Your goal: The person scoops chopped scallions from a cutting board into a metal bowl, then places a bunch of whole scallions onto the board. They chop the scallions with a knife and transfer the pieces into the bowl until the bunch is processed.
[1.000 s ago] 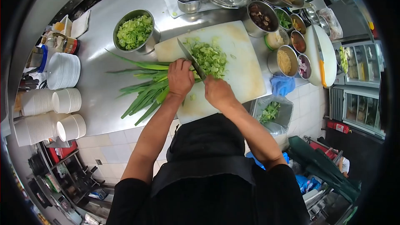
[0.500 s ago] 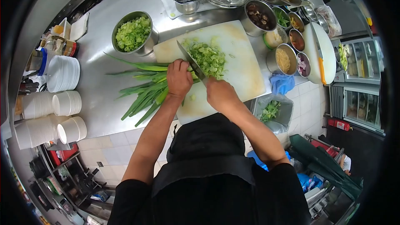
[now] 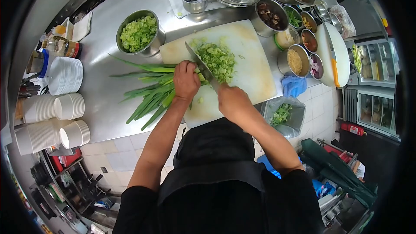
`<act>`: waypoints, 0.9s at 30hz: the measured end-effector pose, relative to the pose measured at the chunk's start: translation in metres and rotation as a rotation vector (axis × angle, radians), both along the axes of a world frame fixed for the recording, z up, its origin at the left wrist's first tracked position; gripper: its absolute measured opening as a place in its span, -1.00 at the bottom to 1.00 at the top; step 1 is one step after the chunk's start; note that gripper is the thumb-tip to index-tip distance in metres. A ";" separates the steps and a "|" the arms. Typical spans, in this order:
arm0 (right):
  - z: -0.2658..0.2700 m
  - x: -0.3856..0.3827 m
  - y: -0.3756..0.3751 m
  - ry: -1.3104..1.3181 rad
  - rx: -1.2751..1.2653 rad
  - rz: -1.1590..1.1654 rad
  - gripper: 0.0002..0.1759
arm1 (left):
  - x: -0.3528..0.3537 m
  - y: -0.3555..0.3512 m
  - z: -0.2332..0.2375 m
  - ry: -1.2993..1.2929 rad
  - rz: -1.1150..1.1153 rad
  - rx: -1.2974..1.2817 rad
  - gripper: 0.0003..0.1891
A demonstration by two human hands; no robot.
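Note:
My left hand [image 3: 186, 80] is closed over a bunch of scallions [image 3: 151, 93], pressing it at the left side of the white cutting board [image 3: 255, 60]. The long green leaves reach past the board onto the steel counter. In my right hand [image 3: 234, 102] is the handle of a knife [image 3: 201, 67], its blade slanting up and left, close beside my left fingers. Against the blade's right side lies a heap of chopped scallions [image 3: 216, 60]. A steel pot [image 3: 149, 51] behind the bunch holds more chopped scallions [image 3: 138, 34].
Stacked white bowls [image 3: 69, 107] and plates [image 3: 66, 76] stand at the left. Several steel containers with ingredients, including a pot of pale shreds [image 3: 294, 63], line the right. A blue cloth [image 3: 294, 86] lies by the counter edge, above a lined bin [image 3: 294, 123]. Another knife [image 3: 333, 60] rests on a round board.
My right hand and the knife have shifted slightly to the right and down. My left hand stays in nearly the same place on the scallions.

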State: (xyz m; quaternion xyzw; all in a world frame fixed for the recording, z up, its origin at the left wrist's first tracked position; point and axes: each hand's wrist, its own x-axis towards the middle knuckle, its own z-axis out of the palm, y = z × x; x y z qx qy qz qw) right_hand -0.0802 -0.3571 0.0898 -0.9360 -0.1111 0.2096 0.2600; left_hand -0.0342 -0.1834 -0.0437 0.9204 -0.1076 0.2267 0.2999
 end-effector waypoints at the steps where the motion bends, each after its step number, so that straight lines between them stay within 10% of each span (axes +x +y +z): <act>1: 0.019 -0.011 -0.006 0.028 -0.017 -0.020 -0.80 | 0.000 0.001 0.000 0.003 0.005 0.000 -0.75; 17: -0.063 0.011 0.020 -0.099 0.033 -0.094 -0.82 | 0.002 0.009 0.013 -0.079 -0.043 0.134 -0.76; 27: 0.023 -0.027 0.000 0.056 -0.038 -0.025 -0.79 | -0.001 0.014 0.004 -0.034 -0.033 0.137 -0.73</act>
